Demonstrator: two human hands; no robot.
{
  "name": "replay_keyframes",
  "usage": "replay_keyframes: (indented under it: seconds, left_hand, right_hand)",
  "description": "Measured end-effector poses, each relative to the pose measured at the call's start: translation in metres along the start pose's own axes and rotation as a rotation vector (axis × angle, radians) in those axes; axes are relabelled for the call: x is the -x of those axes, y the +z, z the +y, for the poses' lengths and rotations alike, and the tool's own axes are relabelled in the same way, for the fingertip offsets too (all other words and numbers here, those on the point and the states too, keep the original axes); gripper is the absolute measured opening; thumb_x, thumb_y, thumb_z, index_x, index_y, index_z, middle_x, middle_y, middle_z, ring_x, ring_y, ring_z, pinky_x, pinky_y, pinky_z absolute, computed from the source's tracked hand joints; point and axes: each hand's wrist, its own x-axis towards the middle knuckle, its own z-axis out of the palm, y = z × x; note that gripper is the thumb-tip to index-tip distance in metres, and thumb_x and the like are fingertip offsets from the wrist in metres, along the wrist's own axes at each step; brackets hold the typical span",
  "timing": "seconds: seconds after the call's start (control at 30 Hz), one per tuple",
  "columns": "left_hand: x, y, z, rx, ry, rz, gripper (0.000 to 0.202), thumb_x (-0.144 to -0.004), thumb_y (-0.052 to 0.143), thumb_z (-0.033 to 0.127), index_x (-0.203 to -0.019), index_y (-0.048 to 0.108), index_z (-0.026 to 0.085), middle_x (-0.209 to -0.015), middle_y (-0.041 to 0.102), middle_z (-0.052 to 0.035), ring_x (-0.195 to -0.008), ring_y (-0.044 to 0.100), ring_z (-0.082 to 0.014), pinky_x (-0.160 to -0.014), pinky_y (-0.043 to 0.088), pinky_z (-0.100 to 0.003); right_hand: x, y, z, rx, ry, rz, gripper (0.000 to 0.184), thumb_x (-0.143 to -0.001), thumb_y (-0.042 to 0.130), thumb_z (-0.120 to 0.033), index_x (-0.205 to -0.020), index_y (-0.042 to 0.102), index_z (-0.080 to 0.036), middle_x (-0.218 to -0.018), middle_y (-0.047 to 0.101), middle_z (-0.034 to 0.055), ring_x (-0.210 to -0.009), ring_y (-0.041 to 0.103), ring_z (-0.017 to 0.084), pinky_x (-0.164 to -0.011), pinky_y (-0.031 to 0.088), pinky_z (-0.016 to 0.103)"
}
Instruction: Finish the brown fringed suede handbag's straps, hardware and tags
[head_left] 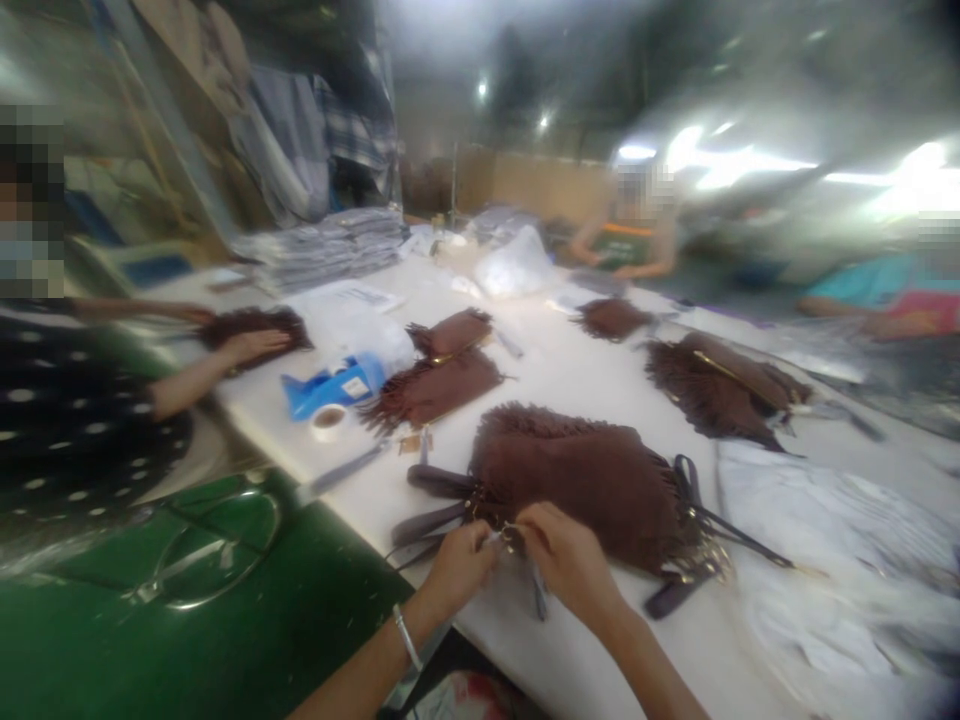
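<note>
My left hand [463,566] is closed in a pinch at a small gold-coloured metal clasp [511,540]. From the other side, my right hand [570,562] pinches the same clasp, and a short dark strap [539,598] hangs below the fingers. Just beyond both hands lies a brown fringed suede bag [570,480], flat on the table. Dark wrist straps [439,482] with metal clasps stick out at its left end. More straps and clasps [694,580] lie in a bunch at its right end. Blur hides the clasp's finer details.
Other brown fringed bags [442,385] lie on the white table [337,515]. A blue tape dispenser [337,388] and a tape roll [328,423] stand left. White sheets [840,540] cover the right side. A co-worker's hand [259,347] rests on a brown piece. A round-framed stool [217,550] stands left.
</note>
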Motion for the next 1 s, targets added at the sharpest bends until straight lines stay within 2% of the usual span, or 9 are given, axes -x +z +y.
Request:
replay_keyframes:
  seconds: [0.13, 0.27, 0.73, 0.83, 0.9, 0.93, 1.0]
  left_hand:
    - [0.004, 0.0, 0.007, -0.174, 0.083, 0.086, 0.023, -0.088, 0.045, 0.032, -0.071, 0.053, 0.02, -0.06, 0.058, 0.0012, -0.057, 0.054, -0.0151, -0.056, 0.033, -0.025]
    - [0.007, 0.003, 0.006, -0.285, 0.166, 0.157, 0.021, -0.09, 0.043, 0.027, -0.073, 0.052, 0.02, -0.07, 0.061, -0.0013, -0.066, 0.056, -0.0166, -0.059, 0.031, -0.026]
    - [0.013, 0.002, 0.006, -0.377, 0.24, 0.154, 0.021, -0.094, 0.037, 0.024, -0.085, 0.056, 0.02, -0.084, 0.065, -0.0073, -0.079, 0.061, -0.0221, -0.069, 0.037, -0.031]
    - [0.013, 0.003, 0.006, -0.322, 0.241, 0.154, 0.019, -0.093, 0.039, 0.025, -0.087, 0.058, 0.02, -0.086, 0.065, -0.0074, -0.082, 0.062, -0.0226, -0.073, 0.039, -0.031]
    - [0.012, 0.004, 0.006, -0.187, 0.21, 0.157, 0.015, -0.09, 0.046, 0.029, -0.089, 0.059, 0.02, -0.086, 0.066, -0.0068, -0.082, 0.062, -0.0219, -0.073, 0.04, -0.031]
    - [0.011, 0.005, 0.006, -0.076, 0.166, 0.15, 0.017, -0.089, 0.048, 0.034, -0.091, 0.058, 0.02, -0.084, 0.067, -0.0063, -0.077, 0.062, -0.0208, -0.069, 0.041, -0.03]
    - [0.008, 0.008, 0.006, 0.201, 0.032, 0.103, 0.034, -0.089, 0.046, 0.05, -0.09, 0.057, 0.018, -0.072, 0.066, -0.0053, -0.059, 0.059, -0.0173, -0.056, 0.04, -0.027]
  right_hand:
    - [-0.001, -0.014, -0.012, 0.161, -0.04, -0.054, 0.019, -0.093, 0.043, -0.016, -0.082, 0.057, -0.022, -0.081, 0.058, 0.0003, -0.072, 0.057, 0.014, -0.067, 0.036, 0.025]
    - [-0.003, -0.018, -0.019, 0.181, -0.053, -0.082, 0.019, -0.092, 0.043, -0.015, -0.082, 0.057, -0.021, -0.081, 0.059, 0.0009, -0.073, 0.058, 0.014, -0.067, 0.037, 0.025]
    - [-0.012, -0.013, -0.016, 0.205, -0.044, -0.128, 0.02, -0.091, 0.042, -0.017, -0.082, 0.059, -0.022, -0.082, 0.062, 0.0011, -0.072, 0.059, 0.014, -0.066, 0.038, 0.024]
    - [-0.014, -0.009, -0.016, 0.233, -0.034, -0.143, 0.02, -0.092, 0.043, -0.018, -0.084, 0.06, -0.022, -0.083, 0.063, 0.0012, -0.074, 0.06, 0.014, -0.067, 0.038, 0.024]
    - [-0.015, -0.007, -0.017, 0.249, -0.031, -0.157, 0.02, -0.092, 0.043, -0.018, -0.085, 0.061, -0.022, -0.084, 0.063, 0.0013, -0.075, 0.06, 0.014, -0.068, 0.038, 0.024]
    - [-0.015, -0.006, -0.017, 0.261, -0.03, -0.164, 0.021, -0.093, 0.043, -0.017, -0.086, 0.061, -0.022, -0.084, 0.063, 0.0014, -0.075, 0.061, 0.014, -0.067, 0.038, 0.024]
    - [-0.014, -0.005, -0.018, 0.291, -0.029, -0.176, 0.021, -0.092, 0.043, -0.016, -0.085, 0.062, -0.022, -0.084, 0.063, 0.0021, -0.074, 0.061, 0.014, -0.066, 0.038, 0.023]
